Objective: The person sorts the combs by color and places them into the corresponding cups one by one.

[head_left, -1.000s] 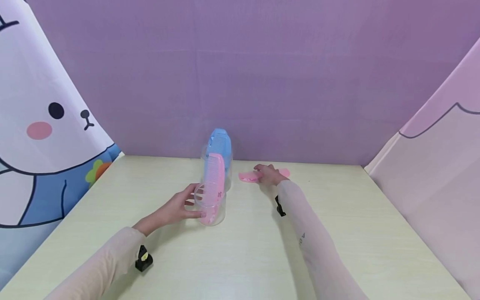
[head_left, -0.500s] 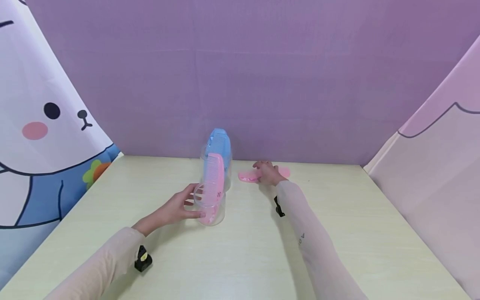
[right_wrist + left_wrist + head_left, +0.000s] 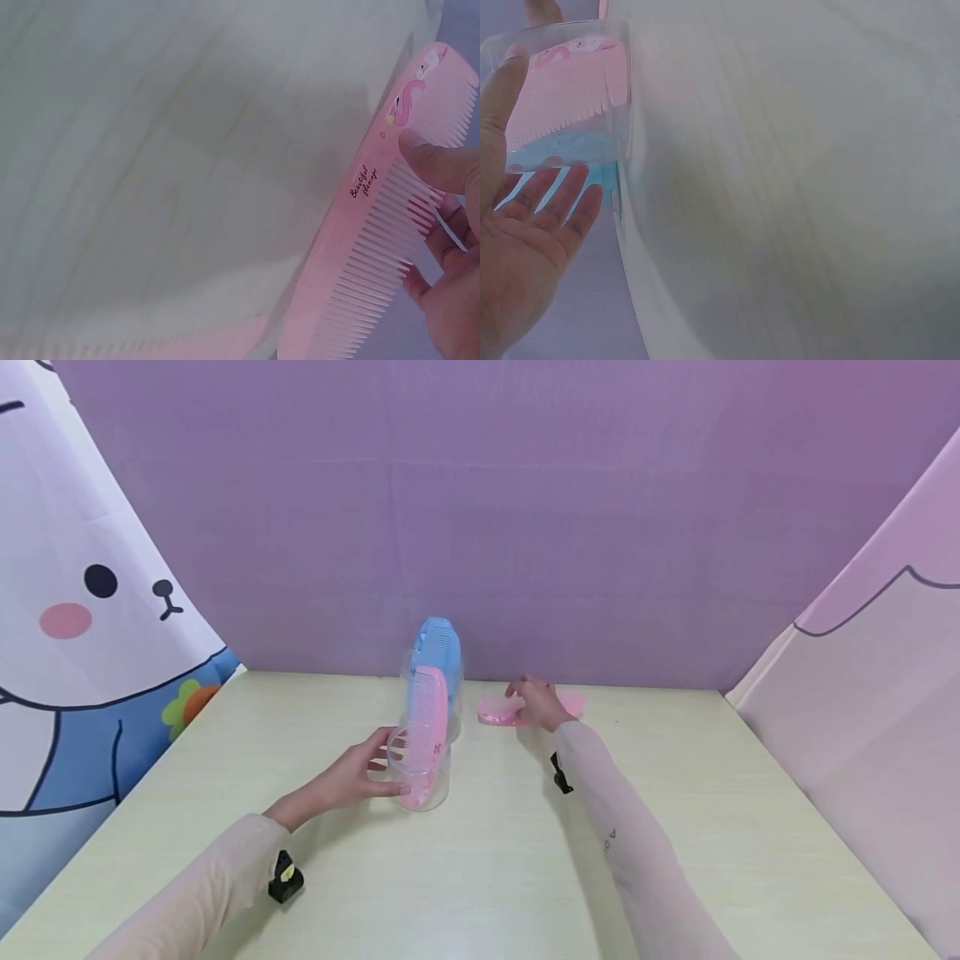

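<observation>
My left hand (image 3: 352,777) holds a clear plastic cup (image 3: 622,82) by its side, thumb on the near face and fingers behind. A pink comb (image 3: 427,714) stands in that cup, leaning, its upper part well above the rim. Off to the right, my right hand (image 3: 538,703) pinches another pink comb (image 3: 341,225), thumb on its face and fingertips at its teeth. Flamingo pictures and small lettering show on this comb. In the head view my hand covers its middle, and its left end (image 3: 495,712) shows beside my fingers.
Just behind the front cup stands a second clear cup (image 3: 457,731) with blue combs (image 3: 442,647) in it. A purple backdrop (image 3: 600,527) rises at the far edge of the pale table (image 3: 495,877). Printed cloths (image 3: 885,710) flank both sides.
My right hand has risen slightly, and the pink comb it pinches has shifted a little to the right. The left hand and both cups stay in place.
</observation>
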A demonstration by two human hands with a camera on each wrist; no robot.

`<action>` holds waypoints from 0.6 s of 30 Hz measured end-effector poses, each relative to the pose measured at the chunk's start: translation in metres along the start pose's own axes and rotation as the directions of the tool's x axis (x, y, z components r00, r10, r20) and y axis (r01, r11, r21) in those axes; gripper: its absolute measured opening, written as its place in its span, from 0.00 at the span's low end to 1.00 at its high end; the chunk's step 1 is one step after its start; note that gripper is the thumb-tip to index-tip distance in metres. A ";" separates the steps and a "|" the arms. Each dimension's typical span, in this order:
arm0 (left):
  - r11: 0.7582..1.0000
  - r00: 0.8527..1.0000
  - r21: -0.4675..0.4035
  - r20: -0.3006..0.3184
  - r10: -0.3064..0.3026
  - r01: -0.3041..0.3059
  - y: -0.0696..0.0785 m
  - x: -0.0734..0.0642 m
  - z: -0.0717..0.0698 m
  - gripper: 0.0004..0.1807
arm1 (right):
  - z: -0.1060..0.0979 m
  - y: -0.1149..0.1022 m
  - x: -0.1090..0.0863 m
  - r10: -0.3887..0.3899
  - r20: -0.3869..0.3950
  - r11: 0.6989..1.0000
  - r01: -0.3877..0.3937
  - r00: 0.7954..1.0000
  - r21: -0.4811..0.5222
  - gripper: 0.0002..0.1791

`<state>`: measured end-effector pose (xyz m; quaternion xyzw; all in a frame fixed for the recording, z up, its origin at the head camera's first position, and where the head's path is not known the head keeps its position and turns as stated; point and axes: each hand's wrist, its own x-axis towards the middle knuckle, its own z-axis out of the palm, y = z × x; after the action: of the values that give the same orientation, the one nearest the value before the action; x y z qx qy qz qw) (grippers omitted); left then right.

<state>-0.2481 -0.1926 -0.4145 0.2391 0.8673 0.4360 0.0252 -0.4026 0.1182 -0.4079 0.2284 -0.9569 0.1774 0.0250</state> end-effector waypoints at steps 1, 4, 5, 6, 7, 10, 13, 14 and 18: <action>1.000 1.000 0.000 0.001 -0.003 0.003 0.000 0.000 0.000 0.44 | -0.001 0.000 0.000 -0.002 0.001 1.000 0.002 1.000 -0.003 0.19; 1.000 1.000 -0.005 0.004 -0.012 0.012 -0.001 0.000 0.000 0.44 | -0.004 -0.001 -0.002 -0.025 -0.001 1.000 0.025 1.000 0.000 0.17; 1.000 1.000 -0.004 0.006 -0.012 0.012 -0.002 0.000 0.000 0.45 | -0.006 -0.001 -0.003 -0.033 -0.003 0.999 0.033 0.999 0.006 0.16; 1.000 1.000 -0.006 0.005 -0.014 0.014 -0.002 0.000 0.000 0.45 | -0.007 -0.001 -0.003 -0.051 -0.009 0.999 0.051 0.999 0.010 0.16; 1.000 1.000 -0.006 0.007 -0.013 0.013 -0.002 0.000 0.000 0.45 | -0.007 -0.001 -0.004 -0.067 -0.013 0.998 0.067 0.998 0.017 0.15; 1.000 1.000 -0.004 0.009 -0.014 0.014 -0.001 0.000 0.000 0.45 | -0.009 0.000 -0.005 -0.103 -0.020 0.994 0.104 0.994 0.038 0.15; 1.000 1.000 -0.004 0.010 -0.015 0.015 -0.001 0.000 0.000 0.45 | -0.011 0.001 -0.005 -0.119 -0.012 0.991 0.120 0.993 0.066 0.14; 1.000 1.000 -0.004 0.011 -0.013 0.013 -0.002 0.000 0.000 0.45 | -0.012 0.001 -0.005 -0.126 -0.009 0.990 0.126 0.992 0.069 0.13; 1.000 1.000 -0.002 0.012 -0.002 0.002 -0.002 0.001 0.001 0.44 | -0.015 0.001 -0.006 -0.126 0.005 0.988 0.125 0.992 0.095 0.13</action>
<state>-0.2495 -0.1926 -0.4162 0.2405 0.8670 0.4353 0.0310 -0.3978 0.1272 -0.3948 0.2901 -0.9313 0.2193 0.0199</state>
